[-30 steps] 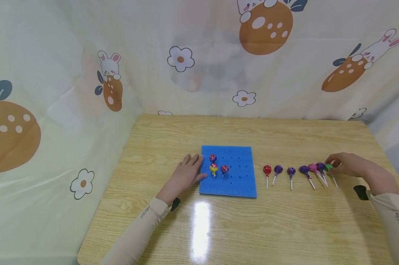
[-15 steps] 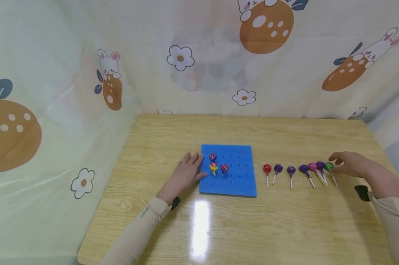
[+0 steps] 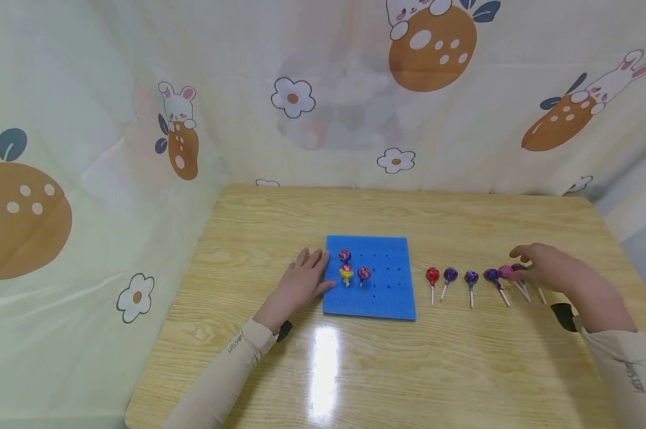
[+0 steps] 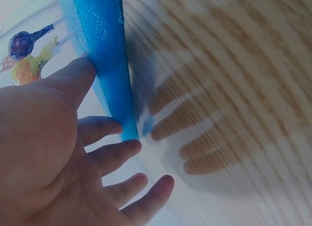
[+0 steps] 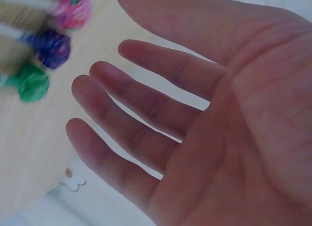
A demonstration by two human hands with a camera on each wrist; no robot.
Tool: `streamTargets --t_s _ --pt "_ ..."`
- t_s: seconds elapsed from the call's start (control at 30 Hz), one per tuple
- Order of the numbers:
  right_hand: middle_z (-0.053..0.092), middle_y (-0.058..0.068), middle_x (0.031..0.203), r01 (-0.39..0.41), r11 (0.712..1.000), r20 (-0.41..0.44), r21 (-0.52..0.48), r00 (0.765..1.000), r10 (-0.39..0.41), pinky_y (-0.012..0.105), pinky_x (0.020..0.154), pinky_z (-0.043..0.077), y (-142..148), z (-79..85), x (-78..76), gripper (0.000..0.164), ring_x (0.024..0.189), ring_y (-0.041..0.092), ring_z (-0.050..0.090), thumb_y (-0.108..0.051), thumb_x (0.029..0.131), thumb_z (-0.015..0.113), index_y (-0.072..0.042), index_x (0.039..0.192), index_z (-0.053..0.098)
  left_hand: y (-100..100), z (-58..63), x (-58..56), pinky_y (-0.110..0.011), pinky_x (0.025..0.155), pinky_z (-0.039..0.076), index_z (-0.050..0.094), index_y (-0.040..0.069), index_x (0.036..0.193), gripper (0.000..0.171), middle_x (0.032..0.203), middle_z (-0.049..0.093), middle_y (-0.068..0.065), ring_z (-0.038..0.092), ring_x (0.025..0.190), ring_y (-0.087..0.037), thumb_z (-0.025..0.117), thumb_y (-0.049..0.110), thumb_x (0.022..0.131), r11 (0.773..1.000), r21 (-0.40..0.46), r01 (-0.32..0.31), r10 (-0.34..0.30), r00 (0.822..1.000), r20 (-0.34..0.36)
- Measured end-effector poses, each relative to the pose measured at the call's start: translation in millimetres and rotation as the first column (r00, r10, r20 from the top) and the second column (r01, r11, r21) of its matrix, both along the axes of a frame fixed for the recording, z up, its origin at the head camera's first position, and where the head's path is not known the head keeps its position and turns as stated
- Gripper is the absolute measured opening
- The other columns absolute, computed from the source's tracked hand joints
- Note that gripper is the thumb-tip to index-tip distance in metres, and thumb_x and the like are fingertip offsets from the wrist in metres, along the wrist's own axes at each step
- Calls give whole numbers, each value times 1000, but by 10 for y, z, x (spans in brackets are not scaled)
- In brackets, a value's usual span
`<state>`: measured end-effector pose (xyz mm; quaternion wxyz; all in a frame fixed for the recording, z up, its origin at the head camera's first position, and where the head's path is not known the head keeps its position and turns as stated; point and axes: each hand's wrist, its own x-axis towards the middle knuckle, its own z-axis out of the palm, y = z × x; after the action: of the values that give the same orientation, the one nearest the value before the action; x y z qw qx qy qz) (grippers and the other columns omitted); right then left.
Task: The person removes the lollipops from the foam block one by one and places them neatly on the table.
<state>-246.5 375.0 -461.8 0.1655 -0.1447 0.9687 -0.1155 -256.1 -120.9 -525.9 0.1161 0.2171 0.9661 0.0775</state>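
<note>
My left hand [image 3: 301, 283] rests at the left edge of the blue foam board [image 3: 376, 307], fingers straight, thumb on its surface. Two red-and-purple lollipops [image 3: 364, 273] and a yellow-and-red lollipop [image 3: 346, 272] stand in the board among small holes. Over the right end of a row of loose lollipops hovers my right hand [image 3: 556, 271], fingers extended and holding nothing. In the right wrist view a pink lollipop [image 5: 73, 10], a purple lollipop [image 5: 53, 49] and a green lollipop [image 5: 33, 82] lie beyond the fingertips. The head view shows the green one mostly hidden behind the hand.
Farther left in the row lie a red lollipop [image 3: 432, 275] and several purple lollipops [image 3: 471, 277], sticks toward me. The wooden table [image 3: 409, 369] ends at the back against a patterned curtain [image 3: 328, 131].
My right hand has moved left from beside the green lollipop to above the purple and pink ones. My left hand stays put at the board.
</note>
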Motion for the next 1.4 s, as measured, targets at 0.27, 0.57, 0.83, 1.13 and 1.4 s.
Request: streamTargets --t_s 0.27,0.57,0.83,1.13,1.4 --pt "59 36 116 -18 998 -44 -62 999 15 52 76 57 -335 -2 69 43 97 47 65 -11 93 69 14 126 57 -2 -2 4 -58 117 34 27 13 160 72 166 27 -12 20 153 -41 45 53 103 1000 1 1 -1 1000 -4" --pt "61 28 120 -25 999 -90 -42 996 21 50 75 58 -734 -115 130 40 96 40 68 -16 94 69 7 127 61 -6 -21 -9 -58 118 34 26 14 160 72 166 27 -11 19 154 -41 45 54 103 1000 -3 2 -2 1000 -2" --pt "61 25 124 -53 997 -196 -64 980 39 51 83 57 -1056 -211 156 39 101 38 67 -18 95 70 3 127 63 -14 -64 -21 -58 119 33 24 15 161 73 167 25 -11 18 154 -40 43 54 103 1000 -10 4 -4 1000 5" --pt "60 21 129 -139 980 -407 -142 911 71 56 91 54 -1478 -379 180 40 117 41 59 -19 95 71 -2 130 63 -22 -86 -23 -58 118 33 24 15 161 73 167 26 -10 18 154 -40 43 55 103 1000 -8 7 -7 1000 -12" --pt "58 16 130 -229 935 -579 -271 815 32 47 81 59 -1920 -556 222 46 110 32 63 -14 90 76 -4 132 61 -34 -61 4 -59 117 35 27 13 160 72 165 30 -14 20 153 -42 47 52 103 1000 22 13 -13 1000 -18"
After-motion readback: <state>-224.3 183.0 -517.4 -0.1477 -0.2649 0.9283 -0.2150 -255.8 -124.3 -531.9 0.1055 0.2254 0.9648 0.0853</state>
